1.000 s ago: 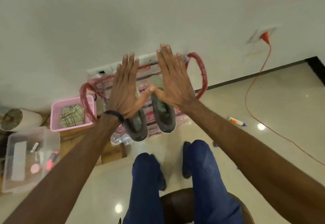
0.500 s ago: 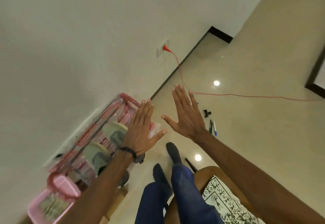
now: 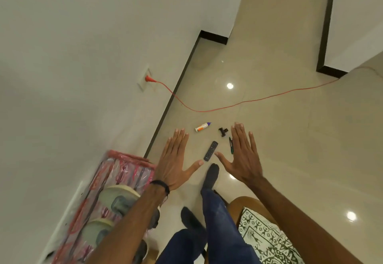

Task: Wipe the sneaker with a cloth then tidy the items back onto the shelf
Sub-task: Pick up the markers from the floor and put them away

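Pair of grey sneakers (image 3: 116,205) sits on the red plastic-wrapped shelf (image 3: 124,172) by the wall at lower left, both hands, left (image 3: 174,166) and right (image 3: 242,158), held up flat over the floor with fingers straight, holding nothing, remote (image 3: 211,150) between them.

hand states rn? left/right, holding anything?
Left hand: open, fingers straight and spread, holding nothing.
Right hand: open, fingers straight and spread, holding nothing.
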`<move>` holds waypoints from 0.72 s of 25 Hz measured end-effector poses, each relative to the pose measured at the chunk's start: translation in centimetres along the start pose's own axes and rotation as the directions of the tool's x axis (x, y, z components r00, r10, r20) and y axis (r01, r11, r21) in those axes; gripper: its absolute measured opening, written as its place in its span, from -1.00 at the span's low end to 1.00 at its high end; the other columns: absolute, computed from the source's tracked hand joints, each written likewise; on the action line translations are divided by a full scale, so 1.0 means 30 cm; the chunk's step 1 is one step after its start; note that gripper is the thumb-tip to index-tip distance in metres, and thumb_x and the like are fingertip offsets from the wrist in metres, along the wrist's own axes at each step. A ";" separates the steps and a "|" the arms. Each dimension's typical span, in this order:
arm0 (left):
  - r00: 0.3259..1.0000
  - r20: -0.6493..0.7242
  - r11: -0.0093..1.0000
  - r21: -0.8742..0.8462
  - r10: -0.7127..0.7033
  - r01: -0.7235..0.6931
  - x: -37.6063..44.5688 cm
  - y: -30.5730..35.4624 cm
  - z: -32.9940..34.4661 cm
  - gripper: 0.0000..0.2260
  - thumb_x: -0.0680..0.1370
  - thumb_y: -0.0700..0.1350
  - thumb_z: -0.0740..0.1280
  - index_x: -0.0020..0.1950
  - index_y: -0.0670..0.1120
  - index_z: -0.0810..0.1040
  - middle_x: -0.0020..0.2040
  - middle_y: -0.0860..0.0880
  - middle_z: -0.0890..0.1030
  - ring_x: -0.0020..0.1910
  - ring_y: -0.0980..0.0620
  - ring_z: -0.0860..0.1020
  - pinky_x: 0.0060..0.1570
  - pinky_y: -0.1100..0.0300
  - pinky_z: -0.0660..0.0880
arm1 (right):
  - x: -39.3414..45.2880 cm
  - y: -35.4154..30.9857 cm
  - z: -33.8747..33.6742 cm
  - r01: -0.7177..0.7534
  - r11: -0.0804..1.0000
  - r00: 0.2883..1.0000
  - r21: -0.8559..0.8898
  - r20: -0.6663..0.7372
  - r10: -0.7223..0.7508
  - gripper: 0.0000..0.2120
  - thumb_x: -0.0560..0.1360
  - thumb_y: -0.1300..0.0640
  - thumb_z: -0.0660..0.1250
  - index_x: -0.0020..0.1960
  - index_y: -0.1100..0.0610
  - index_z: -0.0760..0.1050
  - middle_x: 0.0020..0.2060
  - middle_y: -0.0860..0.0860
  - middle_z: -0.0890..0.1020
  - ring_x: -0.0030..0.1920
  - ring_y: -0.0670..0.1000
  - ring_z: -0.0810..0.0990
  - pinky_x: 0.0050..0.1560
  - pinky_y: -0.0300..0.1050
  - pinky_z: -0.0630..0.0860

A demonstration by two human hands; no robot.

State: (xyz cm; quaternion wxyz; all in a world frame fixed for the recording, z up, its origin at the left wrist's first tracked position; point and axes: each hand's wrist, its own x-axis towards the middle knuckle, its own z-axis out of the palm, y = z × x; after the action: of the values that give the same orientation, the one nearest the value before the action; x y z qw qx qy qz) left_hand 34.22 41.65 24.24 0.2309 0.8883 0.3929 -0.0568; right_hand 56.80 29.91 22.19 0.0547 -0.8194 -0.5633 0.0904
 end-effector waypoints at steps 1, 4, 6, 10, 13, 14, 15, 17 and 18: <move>1.000 0.010 1.000 -0.016 0.011 -0.011 0.034 0.025 0.001 -0.09 0.52 0.52 -0.07 0.65 -0.02 -0.28 0.64 0.00 -0.34 0.61 0.07 -0.35 0.54 0.11 -0.37 | 0.012 0.024 -0.002 -0.019 1.000 1.000 0.009 0.010 0.019 -0.05 0.55 -0.40 0.14 0.64 0.18 -0.12 0.64 0.08 -0.10 0.63 0.07 -0.13 0.58 0.21 0.01; 0.996 0.052 0.997 -0.022 0.070 -0.069 0.154 0.108 0.010 -0.07 0.52 0.52 -0.08 0.66 -0.05 -0.25 0.64 0.00 -0.34 0.62 0.07 -0.33 0.51 0.17 -0.42 | 0.071 0.115 -0.014 -0.090 0.995 0.996 0.045 0.022 0.089 -0.05 0.55 -0.38 0.17 0.64 0.18 -0.11 0.64 0.08 -0.08 0.63 0.06 -0.13 0.58 0.20 0.00; 0.994 0.073 0.996 -0.039 0.087 -0.084 0.268 0.157 0.018 -0.07 0.51 0.52 -0.09 0.66 -0.06 -0.25 0.64 0.01 -0.35 0.62 0.08 -0.33 0.50 0.20 -0.43 | 0.130 0.191 -0.021 -0.139 0.989 0.990 0.054 0.023 0.138 -0.06 0.55 -0.37 0.17 0.64 0.19 -0.11 0.64 0.08 -0.08 0.63 0.06 -0.13 0.58 0.20 -0.01; 0.992 0.074 0.990 -0.108 0.100 -0.092 0.466 0.233 0.061 -0.07 0.52 0.51 -0.05 0.65 -0.02 -0.29 0.64 0.05 -0.34 0.61 0.11 -0.33 0.52 0.19 -0.38 | 0.233 0.353 0.003 -0.168 0.985 0.985 0.026 0.051 0.166 -0.07 0.56 -0.36 0.17 0.64 0.21 -0.11 0.64 0.09 -0.07 0.63 0.07 -0.12 0.59 0.19 -0.01; 0.984 0.146 0.990 -0.111 0.103 -0.088 0.561 0.261 0.147 -0.07 0.49 0.55 -0.09 0.62 0.04 -0.40 0.62 0.06 -0.40 0.61 0.09 -0.34 0.56 0.13 -0.32 | 0.276 0.450 0.063 -0.238 0.971 0.967 0.021 0.097 0.235 -0.07 0.56 -0.38 0.13 0.64 0.20 -0.11 0.64 0.09 -0.06 0.63 0.06 -0.13 0.60 0.18 -0.04; 0.978 0.179 0.991 -0.099 0.107 -0.091 0.586 0.263 0.178 -0.05 0.47 0.57 -0.11 0.61 0.04 -0.40 0.61 0.06 -0.41 0.61 0.09 -0.35 0.58 0.11 -0.30 | 0.283 0.472 0.093 -0.265 0.964 0.959 0.022 0.106 0.261 -0.07 0.56 -0.39 0.12 0.64 0.20 -0.10 0.64 0.09 -0.05 0.63 0.06 -0.13 0.60 0.17 -0.04; 0.970 0.213 0.990 -0.094 0.120 -0.102 0.616 0.261 0.208 -0.03 0.45 0.58 -0.11 0.62 0.03 -0.38 0.61 0.06 -0.41 0.60 0.09 -0.36 0.58 0.10 -0.29 | 0.295 0.490 0.126 -0.295 0.955 0.950 0.029 0.117 0.290 -0.07 0.56 -0.39 0.12 0.64 0.21 -0.08 0.63 0.09 -0.03 0.63 0.06 -0.12 0.60 0.17 -0.02; 0.950 0.265 0.985 -0.100 0.163 -0.142 0.662 0.253 0.277 0.00 0.46 0.58 -0.02 0.64 0.01 -0.34 0.62 0.06 -0.40 0.59 0.12 -0.39 0.57 0.12 -0.31 | 0.304 0.512 0.206 -0.344 0.938 0.931 0.045 0.145 0.335 -0.07 0.55 -0.39 0.13 0.63 0.21 -0.05 0.63 0.10 0.00 0.63 0.06 -0.10 0.59 0.17 0.02; 0.940 0.287 0.981 -0.104 0.185 -0.162 0.680 0.250 0.309 0.01 0.47 0.57 0.02 0.64 0.01 -0.33 0.62 0.07 -0.40 0.58 0.15 -0.41 0.56 0.13 -0.33 | 0.304 0.518 0.250 -0.362 0.931 0.923 0.052 0.159 0.350 -0.07 0.55 -0.39 0.14 0.63 0.22 -0.05 0.63 0.11 0.00 0.63 0.06 -0.10 0.59 0.17 0.03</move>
State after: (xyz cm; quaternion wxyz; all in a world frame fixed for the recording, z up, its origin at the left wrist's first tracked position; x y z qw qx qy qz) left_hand 54.37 46.76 13.00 0.3259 0.8912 0.2760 -0.1528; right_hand 72.59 32.73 11.10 0.0288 -0.8963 -0.4036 0.1816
